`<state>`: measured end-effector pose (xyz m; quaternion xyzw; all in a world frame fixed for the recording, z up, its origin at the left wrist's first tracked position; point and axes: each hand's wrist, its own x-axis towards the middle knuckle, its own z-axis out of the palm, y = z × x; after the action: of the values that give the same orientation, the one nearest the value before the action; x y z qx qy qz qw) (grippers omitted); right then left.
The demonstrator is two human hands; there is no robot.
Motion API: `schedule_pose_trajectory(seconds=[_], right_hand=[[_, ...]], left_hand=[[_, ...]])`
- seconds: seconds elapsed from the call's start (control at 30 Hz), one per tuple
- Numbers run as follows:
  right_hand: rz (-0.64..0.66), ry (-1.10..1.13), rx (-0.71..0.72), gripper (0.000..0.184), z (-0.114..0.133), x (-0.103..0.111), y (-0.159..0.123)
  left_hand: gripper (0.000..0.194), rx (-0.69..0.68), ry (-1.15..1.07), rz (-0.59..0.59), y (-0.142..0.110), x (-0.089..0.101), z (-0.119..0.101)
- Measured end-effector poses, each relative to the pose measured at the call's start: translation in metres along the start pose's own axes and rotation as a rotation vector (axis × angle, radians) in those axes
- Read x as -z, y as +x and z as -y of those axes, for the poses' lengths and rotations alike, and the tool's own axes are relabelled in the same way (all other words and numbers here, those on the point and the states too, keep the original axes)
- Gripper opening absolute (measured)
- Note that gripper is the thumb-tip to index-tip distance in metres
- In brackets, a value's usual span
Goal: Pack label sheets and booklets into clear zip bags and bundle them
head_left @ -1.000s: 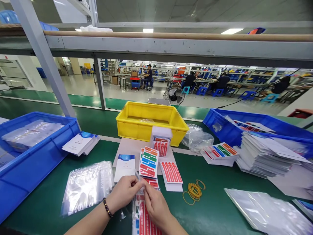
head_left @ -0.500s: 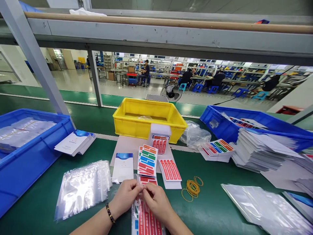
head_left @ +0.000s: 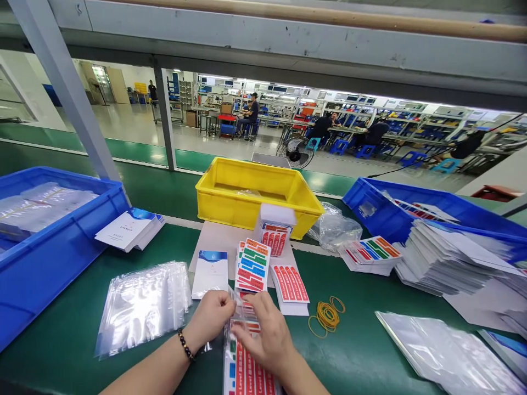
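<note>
My left hand [head_left: 211,319], a beaded bracelet at its wrist, pinches the mouth of a clear plastic bag [head_left: 235,300]. Red, blue and green sticker sheets [head_left: 249,365] show at the near edge, seemingly inside the bag. My right hand [head_left: 267,336] hovers at the same bag with thumb and fingers apart; whether it touches the film I cannot tell. Just beyond the hands lie multicoloured sticker sheets [head_left: 253,265] and a white booklet [head_left: 209,271] with a blue top. Right of them is a stack of red sticker sheets [head_left: 290,285].
Rubber bands [head_left: 328,316] lie to the right. Flat clear bags [head_left: 144,302] are at left, with more bags [head_left: 444,345] at right. A yellow bin [head_left: 255,181] stands behind, between a blue bin [head_left: 82,219] and another blue bin [head_left: 370,208]. Paper stacks [head_left: 444,263] fill the right.
My right hand has opened from a pinch beside the left hand and shifted slightly right. My left hand keeps its pinch on the bag. The camera view has tilted down.
</note>
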<state>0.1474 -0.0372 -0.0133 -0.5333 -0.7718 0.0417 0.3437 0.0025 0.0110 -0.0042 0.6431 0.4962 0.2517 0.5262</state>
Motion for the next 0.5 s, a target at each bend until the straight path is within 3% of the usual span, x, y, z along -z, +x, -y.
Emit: schedule_pose_trajectory(seconds=[0.17, 0.27, 0.37, 0.43, 0.5], right_hand=[[0.076, -0.006, 0.096, 0.025, 0.0, -0.002, -0.005], [0.134, 0.207, 0.038, 0.025, -0.008, 0.006, -0.003], [0.312, 0.364, -0.042, 0.023, -0.013, 0.022, 0.001], [0.423, 0.389, -0.065, 0.021, -0.014, 0.033, 0.003], [0.485, 0.386, -0.089, 0.023, -0.016, 0.042, 0.004]], left_hand=[[0.033, -0.048, -0.011, -0.056, -0.001, 0.011, -0.003], [0.02, -0.273, 0.084, -0.089, -0.008, 0.018, -0.01], [0.017, -0.541, 0.312, 0.088, -0.014, 0.023, -0.016], [0.012, -0.543, 0.422, 0.227, -0.015, 0.026, -0.02], [0.013, -0.483, 0.472, 0.265, -0.016, 0.029, -0.022]])
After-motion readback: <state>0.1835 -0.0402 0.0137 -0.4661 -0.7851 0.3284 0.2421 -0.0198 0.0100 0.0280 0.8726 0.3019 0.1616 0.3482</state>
